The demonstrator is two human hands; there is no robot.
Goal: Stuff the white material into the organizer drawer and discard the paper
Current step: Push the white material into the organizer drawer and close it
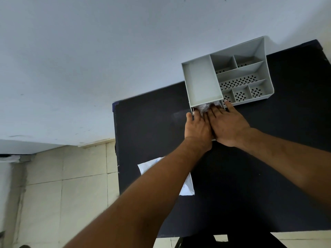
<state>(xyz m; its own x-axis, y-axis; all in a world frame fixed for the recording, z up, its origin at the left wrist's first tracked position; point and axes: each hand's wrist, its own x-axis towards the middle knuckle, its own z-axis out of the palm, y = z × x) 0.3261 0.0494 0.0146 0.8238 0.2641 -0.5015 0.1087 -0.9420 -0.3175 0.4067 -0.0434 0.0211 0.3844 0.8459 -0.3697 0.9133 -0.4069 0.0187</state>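
A white paper [188, 185] was seen lying on the dark desk [232, 194], partly hidden under the left forearm. Farther out, the left hand [197, 130] and right hand [228, 126] were laid flat, fingers extended, side by side and touching, pressed on white material [206, 107] in the pulled-out drawer [193, 110] of the grey organizer [202, 83], set against the wall [107, 59].

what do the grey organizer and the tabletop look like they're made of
Grey organizer: probably moulded plastic, matte, judging by thin even walls and punched oval holes in the compartment floors. Tabletop: dark, flat, matte; could be laminate or a covering, unclear from here.
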